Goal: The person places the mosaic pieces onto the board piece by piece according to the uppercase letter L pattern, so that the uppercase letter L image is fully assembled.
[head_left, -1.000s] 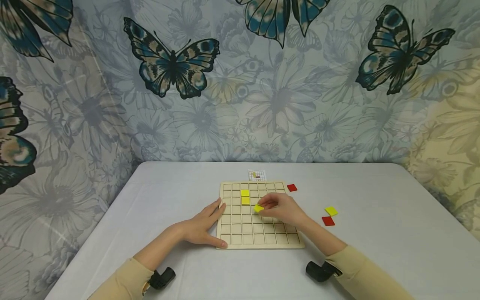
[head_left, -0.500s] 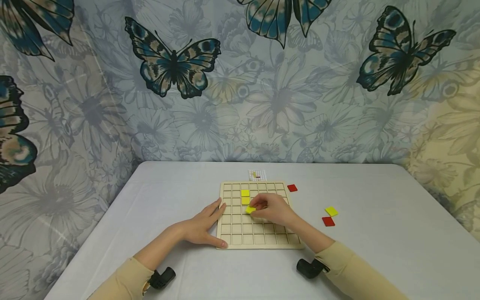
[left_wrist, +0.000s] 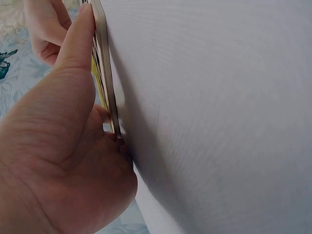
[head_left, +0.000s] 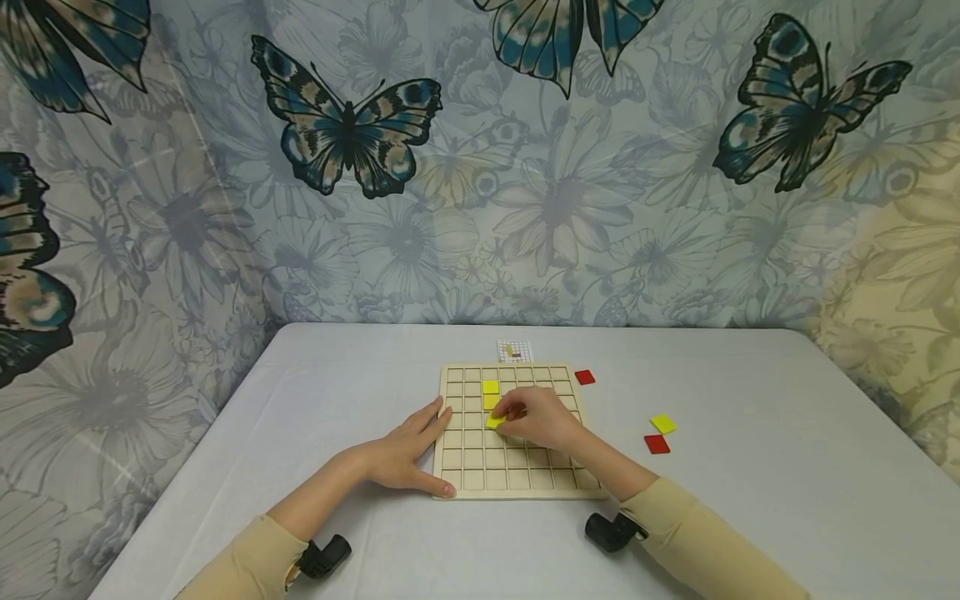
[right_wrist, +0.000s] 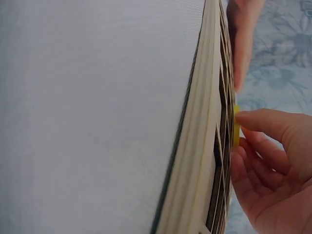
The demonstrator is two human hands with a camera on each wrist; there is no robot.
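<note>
A pale wooden grid board (head_left: 517,479) lies flat in front of me. Two yellow square tiles, a far one (head_left: 491,387) and a nearer one (head_left: 491,402), sit in neighbouring cells of one column. My right hand (head_left: 542,418) pinches another yellow tile (head_left: 494,422) by its edge, just nearer to me than those two; in the right wrist view this tile (right_wrist: 236,126) is at the board's surface, between thumb and fingers. With fingers spread, my left hand (head_left: 405,450) rests along the board's left edge, its thumb (left_wrist: 80,41) on the near corner.
One red tile (head_left: 585,377) lies by the board's far right corner. Farther right, a yellow tile (head_left: 663,423) touches or nearly touches a red tile (head_left: 657,444). A small printed grid card (head_left: 514,351) lies behind the board on the white-covered table (head_left: 360,367).
My right hand has carried the pinched yellow tile leftward and slightly toward me, into line with the column of yellow tiles. My left hand has stayed in place.
</note>
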